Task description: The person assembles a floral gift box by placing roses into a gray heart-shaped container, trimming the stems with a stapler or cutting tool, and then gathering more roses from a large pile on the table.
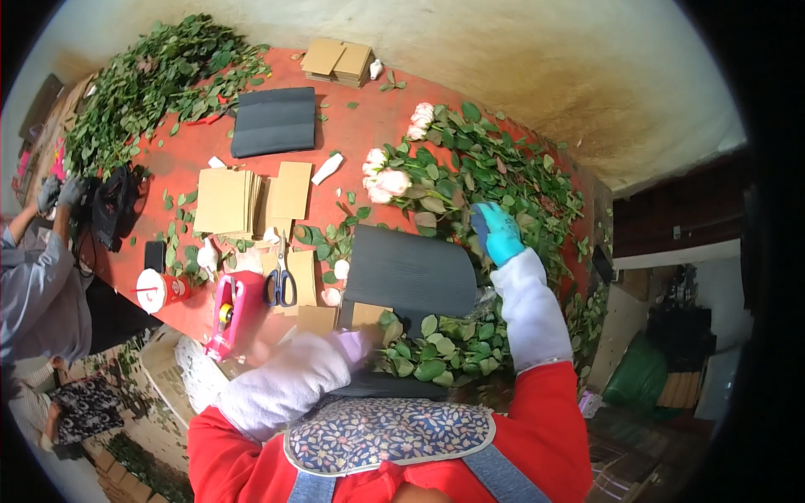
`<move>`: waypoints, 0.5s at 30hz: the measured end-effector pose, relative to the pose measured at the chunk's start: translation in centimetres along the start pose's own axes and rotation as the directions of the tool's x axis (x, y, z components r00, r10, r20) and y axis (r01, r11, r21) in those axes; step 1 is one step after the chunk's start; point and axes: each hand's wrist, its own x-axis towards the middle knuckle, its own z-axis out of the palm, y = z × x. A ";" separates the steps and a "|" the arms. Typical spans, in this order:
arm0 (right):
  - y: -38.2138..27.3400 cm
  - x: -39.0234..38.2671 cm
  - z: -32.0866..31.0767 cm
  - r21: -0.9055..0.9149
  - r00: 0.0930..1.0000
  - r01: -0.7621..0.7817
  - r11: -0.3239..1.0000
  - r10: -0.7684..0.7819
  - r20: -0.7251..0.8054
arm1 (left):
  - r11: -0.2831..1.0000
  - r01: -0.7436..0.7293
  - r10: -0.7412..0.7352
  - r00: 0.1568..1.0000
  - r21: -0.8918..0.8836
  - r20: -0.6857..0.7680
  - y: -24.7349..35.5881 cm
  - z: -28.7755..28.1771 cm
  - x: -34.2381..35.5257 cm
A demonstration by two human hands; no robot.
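Observation:
My right hand [497, 235], in a teal glove with a dark palm, is curled among leafy rose stems [470, 180] on the table's right side. Its fingers look closed on stems, though foliage hides their tips. Pale pink roses [387, 183] lie just left of it, and more blooms [421, 117] sit farther back. Close to my body, my left hand [354, 344] is smeared by motion, so its fingers cannot be made out. It is beside cardboard pieces [316, 319] and a dark ribbed sheet [407, 272]. Rose leaves [436, 348] lie in front of my chest.
Left of centre are a pink tape dispenser [235, 310], scissors [280, 281], stacked cardboard [225, 201] and a red-and-white cup [161, 290]. A black folded sheet [273, 122] and a heap of greenery [159, 92] lie farther back. Another person's gloved hands [63, 193] work at the left edge.

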 end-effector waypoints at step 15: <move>-0.8 -1.4 2.0 -0.370 0.933 0.130 0.920 0.014 0.360 | 0.999 0.007 -0.008 1.000 0.033 0.014 0.0 1.1 -1.3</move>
